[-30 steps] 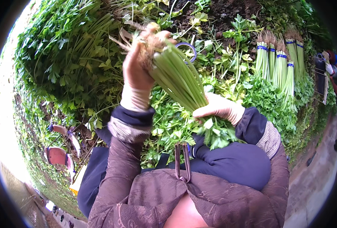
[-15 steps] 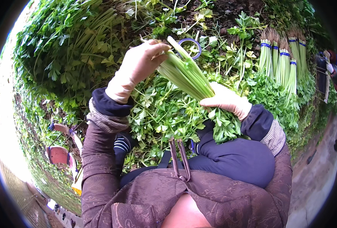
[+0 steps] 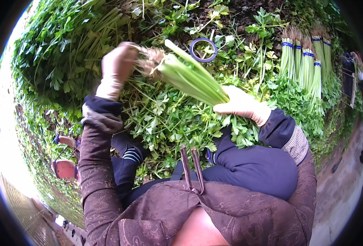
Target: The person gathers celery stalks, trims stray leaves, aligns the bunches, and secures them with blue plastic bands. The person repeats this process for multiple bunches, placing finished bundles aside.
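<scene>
Closest to the bunch: dark trouser knees (image 3: 255, 168) and a brown patterned jacket (image 3: 230, 217) sit just below it.
Bunch: a bundle of pale green stalks (image 3: 193, 78) with leafy tops lies slantwise across the lap, roots up-left, leaves down-right.
Right hand: the gloved right hand (image 3: 243, 105) is closed around the bunch at its leafy end, holding it steady.
Left hand: the gloved left hand (image 3: 118, 67) is curled at the root end (image 3: 150, 61), fingers pinching or rubbing the hairy roots; the exact finger hold is hard to tell.
Step in hand: probably cleaning or evening the roots of a gathered bunch.
Next move: likely needs the stalks kept tight so a band can go round them.
Just beyond the bunch: a blue tape roll (image 3: 203, 50) lies on loose greens.
Far right of the bunch: tied bundles (image 3: 308, 61) with blue bands lie in a row.
</scene>
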A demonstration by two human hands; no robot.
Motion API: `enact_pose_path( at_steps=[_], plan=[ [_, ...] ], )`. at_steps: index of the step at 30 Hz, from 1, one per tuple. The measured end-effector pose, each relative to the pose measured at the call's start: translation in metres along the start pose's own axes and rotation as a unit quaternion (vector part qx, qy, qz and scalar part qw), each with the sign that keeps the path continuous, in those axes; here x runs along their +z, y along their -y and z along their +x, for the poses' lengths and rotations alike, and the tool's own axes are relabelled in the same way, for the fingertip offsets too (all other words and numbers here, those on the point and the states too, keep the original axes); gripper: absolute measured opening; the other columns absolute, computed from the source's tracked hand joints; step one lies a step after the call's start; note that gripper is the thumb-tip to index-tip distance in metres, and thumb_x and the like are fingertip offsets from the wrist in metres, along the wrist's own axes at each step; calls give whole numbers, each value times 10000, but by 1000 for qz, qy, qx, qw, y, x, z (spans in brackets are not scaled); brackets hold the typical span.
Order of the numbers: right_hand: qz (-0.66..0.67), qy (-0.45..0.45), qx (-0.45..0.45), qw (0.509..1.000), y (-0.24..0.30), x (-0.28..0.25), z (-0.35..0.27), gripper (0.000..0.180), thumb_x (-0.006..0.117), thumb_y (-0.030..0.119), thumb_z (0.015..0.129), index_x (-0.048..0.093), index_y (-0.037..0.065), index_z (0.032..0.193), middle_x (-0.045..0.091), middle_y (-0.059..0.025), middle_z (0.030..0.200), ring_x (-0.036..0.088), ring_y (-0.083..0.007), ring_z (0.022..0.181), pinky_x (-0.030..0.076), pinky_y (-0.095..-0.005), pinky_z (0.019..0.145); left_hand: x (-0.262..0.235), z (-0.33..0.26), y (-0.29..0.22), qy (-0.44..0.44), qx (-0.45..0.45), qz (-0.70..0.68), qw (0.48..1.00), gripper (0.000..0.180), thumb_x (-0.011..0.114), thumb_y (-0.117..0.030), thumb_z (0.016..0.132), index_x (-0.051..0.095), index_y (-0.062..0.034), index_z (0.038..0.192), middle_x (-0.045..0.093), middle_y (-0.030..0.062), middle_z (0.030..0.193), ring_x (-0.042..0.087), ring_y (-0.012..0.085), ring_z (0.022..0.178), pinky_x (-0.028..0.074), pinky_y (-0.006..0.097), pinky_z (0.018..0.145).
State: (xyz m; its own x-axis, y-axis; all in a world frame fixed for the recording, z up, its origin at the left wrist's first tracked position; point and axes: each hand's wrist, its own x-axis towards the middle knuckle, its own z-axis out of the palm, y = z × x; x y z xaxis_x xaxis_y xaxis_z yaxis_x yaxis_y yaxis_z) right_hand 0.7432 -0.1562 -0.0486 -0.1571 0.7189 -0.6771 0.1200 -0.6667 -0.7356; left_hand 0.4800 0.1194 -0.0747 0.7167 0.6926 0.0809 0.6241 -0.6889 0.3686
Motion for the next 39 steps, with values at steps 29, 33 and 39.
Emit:
enact_pose_path(
  at_steps=[29,33,39],
  plan=[
    [250,-131,-454,845,258,94,-109,321,540,334,1036,641,33,1083,655,24,906,566,-60,772,484,-208,714,-189,-103,-214,-25,-45,-814,579,540,791,-232,808,577,15,1238,679,98,1067,680,207,923,557,336,841],
    [194,-163,-437,863,255,128,-127,298,535,314,1043,607,25,1050,613,32,885,508,-42,767,445,-192,708,-203,-131,-216,-40,-29,-812,582,479,764,-150,831,581,14,1241,675,96,1100,679,209,954,554,340,861],
    [156,-190,-498,831,246,166,-140,312,540,311,1041,593,9,1099,621,18,912,519,-42,799,456,-200,733,-210,-161,-220,-89,-19,-789,607,491,772,-138,826,573,-3,1255,665,67,1105,660,192,980,532,333,877]
  ],
)
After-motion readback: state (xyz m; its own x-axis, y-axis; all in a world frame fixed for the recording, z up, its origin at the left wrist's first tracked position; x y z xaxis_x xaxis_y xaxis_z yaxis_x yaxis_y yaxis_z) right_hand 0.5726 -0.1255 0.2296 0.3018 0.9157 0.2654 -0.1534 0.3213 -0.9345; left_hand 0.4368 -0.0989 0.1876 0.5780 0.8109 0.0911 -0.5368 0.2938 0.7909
